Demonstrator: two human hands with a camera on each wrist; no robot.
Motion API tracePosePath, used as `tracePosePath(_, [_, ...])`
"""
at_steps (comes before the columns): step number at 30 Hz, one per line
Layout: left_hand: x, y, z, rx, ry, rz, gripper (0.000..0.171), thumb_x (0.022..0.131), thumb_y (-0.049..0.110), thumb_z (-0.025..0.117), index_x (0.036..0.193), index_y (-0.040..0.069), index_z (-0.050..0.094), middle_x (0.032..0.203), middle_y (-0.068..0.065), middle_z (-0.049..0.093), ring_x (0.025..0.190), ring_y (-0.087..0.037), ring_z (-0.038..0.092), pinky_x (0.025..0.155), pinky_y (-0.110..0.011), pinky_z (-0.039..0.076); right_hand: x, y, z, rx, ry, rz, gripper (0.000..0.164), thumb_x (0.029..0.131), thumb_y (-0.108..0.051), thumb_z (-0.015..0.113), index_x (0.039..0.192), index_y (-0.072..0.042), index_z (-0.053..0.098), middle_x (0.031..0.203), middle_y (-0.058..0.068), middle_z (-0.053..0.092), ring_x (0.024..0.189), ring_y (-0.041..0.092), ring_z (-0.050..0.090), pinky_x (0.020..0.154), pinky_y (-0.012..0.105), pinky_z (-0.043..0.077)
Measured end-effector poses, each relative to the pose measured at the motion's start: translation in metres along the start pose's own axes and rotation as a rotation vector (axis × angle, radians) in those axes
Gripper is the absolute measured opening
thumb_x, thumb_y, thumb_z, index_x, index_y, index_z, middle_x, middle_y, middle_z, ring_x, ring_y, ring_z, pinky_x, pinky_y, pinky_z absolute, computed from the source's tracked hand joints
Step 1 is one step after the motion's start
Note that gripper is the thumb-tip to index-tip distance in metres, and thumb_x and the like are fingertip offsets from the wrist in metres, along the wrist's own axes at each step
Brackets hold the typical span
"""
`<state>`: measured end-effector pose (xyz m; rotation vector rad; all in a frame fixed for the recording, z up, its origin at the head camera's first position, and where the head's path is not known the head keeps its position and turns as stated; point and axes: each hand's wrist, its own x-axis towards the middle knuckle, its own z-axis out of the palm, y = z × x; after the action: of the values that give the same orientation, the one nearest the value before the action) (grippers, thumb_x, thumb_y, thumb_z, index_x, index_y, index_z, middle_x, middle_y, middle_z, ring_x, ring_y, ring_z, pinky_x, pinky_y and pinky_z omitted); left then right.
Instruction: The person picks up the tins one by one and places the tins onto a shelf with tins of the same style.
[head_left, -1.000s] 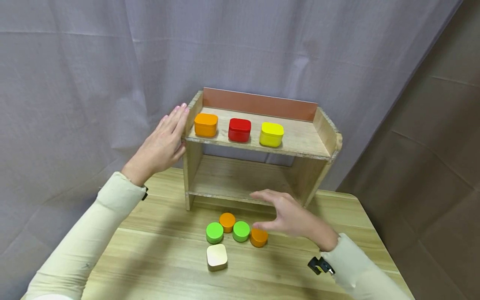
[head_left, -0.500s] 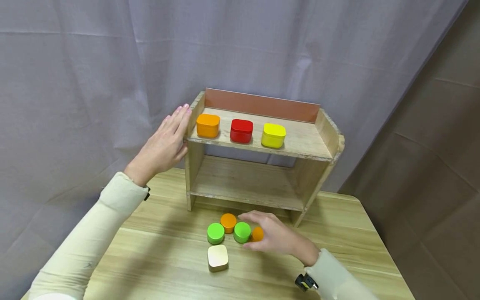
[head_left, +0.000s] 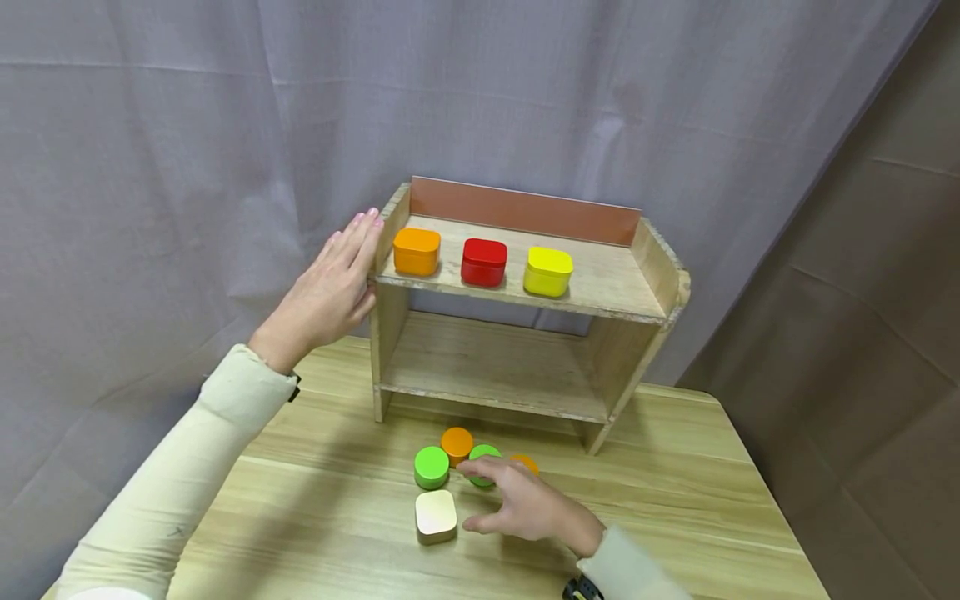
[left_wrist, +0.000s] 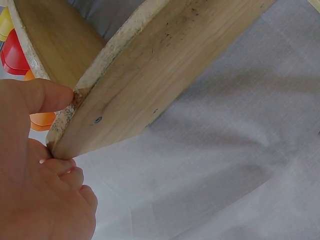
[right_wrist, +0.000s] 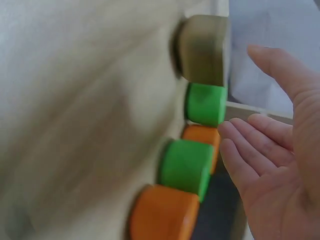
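Note:
My left hand (head_left: pixel 324 287) lies against the left side panel (left_wrist: pixel 135 85) of a small wooden shelf (head_left: pixel 480 358). Its fingers look straight, and the thumb (left_wrist: pixel 52 95) touches the panel's front edge. Low over the table, my right hand (head_left: pixel 525 504) spreads thumb and fingers apart beside a gold, rounded-square block (head_left: pixel 435 514), holding nothing. It partly covers one green round block (head_left: pixel 486 452) and an orange round block (head_left: pixel 527 463). Another green round block (head_left: pixel 431 467) and another orange one (head_left: pixel 457 443) sit to their left.
On the shelf's upper board stand an orange block (head_left: pixel 417 252), a red block (head_left: pixel 483 262) and a yellow block (head_left: pixel 548 272), left to right. The shelf stands on a wooden table (head_left: pixel 300 517) before a grey curtain (head_left: pixel 465 92).
My right hand has come down and left, from above the right orange round block toward the gold block. My left hand stays at the shelf's side panel.

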<state>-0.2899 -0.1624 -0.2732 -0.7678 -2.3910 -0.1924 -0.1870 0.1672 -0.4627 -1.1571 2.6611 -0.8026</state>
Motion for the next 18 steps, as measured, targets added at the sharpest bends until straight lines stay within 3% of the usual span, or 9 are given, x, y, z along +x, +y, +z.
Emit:
tracePosePath(7, [0.001,0.000,0.001,0.000,0.008,0.010,0.086,0.087,0.014,0.056,0.156,0.006,0.005,0.165,-0.010,0.004,0.152,-0.030,0.012,0.123,-0.051,0.018,0.005,0.010,0.025,0.099,-0.012,-0.015,0.069,0.081,-0.037,0.075,0.139,-0.010,0.049,0.136,0.005,0.059,0.122,0.018,0.059,0.103,0.032,0.050])
tracePosePath(18, [0.000,-0.001,0.001,-0.004,0.001,-0.001,0.086,0.088,0.015,0.055,0.156,0.007,0.003,0.165,-0.010,0.003,0.152,-0.030,0.011,0.123,-0.051,0.017,0.013,0.015,0.042,0.093,0.011,-0.017,0.064,0.078,-0.039,0.078,0.133,-0.017,0.055,0.130,-0.008,0.061,0.114,0.004,0.060,0.099,0.024,0.051])
